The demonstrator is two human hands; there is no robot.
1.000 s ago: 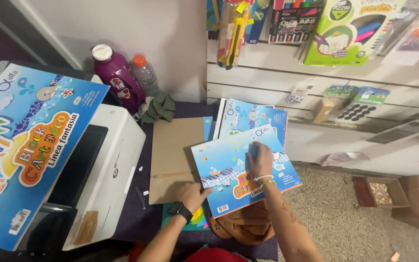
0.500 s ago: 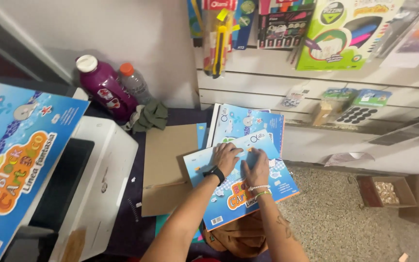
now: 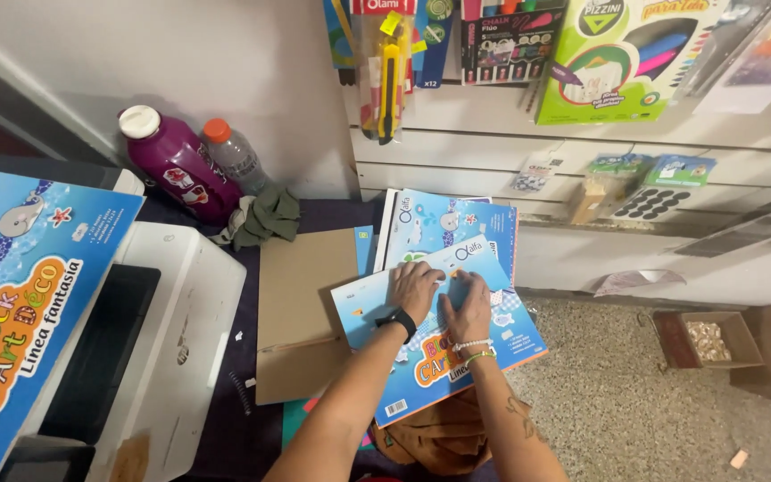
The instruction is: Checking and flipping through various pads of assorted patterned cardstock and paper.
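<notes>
A blue paper pad [image 3: 510, 344] with a colourful cover lies tilted on a dark table. My left hand [image 3: 414, 287], with a black watch on the wrist, rests flat on its upper part. My right hand [image 3: 469, 302], wearing bead bracelets, presses down beside it, fingers together near the pad's top edge. Neither hand holds anything; both lie on the cover. A second blue pad [image 3: 452, 223] sits just behind, partly under the first. A brown cardboard sheet [image 3: 301, 308] lies to the left, touching the pads.
A white printer [image 3: 167, 344] stands at left with another blue pad [image 3: 20, 303] leaning over it. A purple bottle [image 3: 176, 165], a small clear bottle [image 3: 234, 156] and a green cloth [image 3: 265, 214] sit at the back. Stationery hangs on a slat wall [image 3: 493, 134]. Cardboard boxes [image 3: 707, 339] rest on the speckled floor.
My left hand moved from the table's near edge up onto the blue pad, beside my right hand. The view has tilted down and shifted slightly.
</notes>
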